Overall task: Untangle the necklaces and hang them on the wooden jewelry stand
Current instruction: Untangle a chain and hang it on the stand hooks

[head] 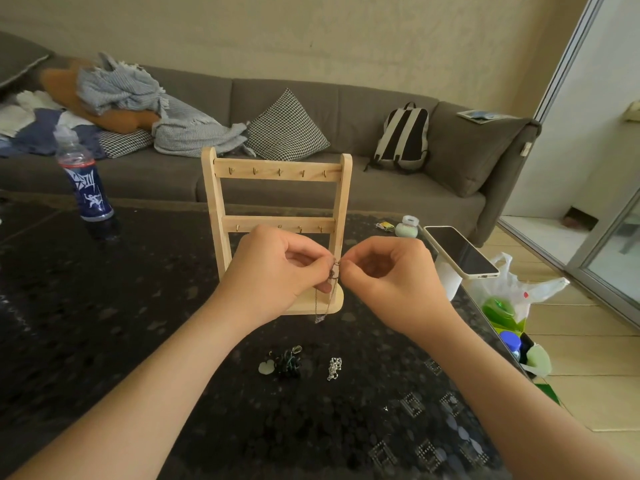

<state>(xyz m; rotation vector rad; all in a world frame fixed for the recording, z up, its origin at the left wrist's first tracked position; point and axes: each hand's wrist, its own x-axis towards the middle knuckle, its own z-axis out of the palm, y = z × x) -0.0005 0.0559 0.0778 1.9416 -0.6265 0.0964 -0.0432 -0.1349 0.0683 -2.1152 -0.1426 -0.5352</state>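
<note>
a thin chain hangs in the air just in front of the wooden jewelry stand. its top end is gathered between the two hands and the rest drops straight down, so its long axis is vertical. its low end hangs near the stand's base, just above the dark table.

the left hand pinches the chain's top with thumb and curled fingers. the right hand pinches the same spot from the other side, fingertips nearly touching. whether that spot is a clasp or a knot is too small to tell.

the hooks lie beyond and above the pinch. the lower bar sits just over the knuckles, and the upper bar is well above. both bars look bare. the pinch sits toward the stand's right post, so the lower bar's right-end hooks are likely closest, and both hands are about equally near them. hanging the chain would mean lifting it up and away from the person.

nearer the person, a dark tangle with a pale pendant and a small silver heap lie apart on the table, not yet sorted. farther out are a bottle on the left, a phone on the right and a grey sofa behind.
</note>
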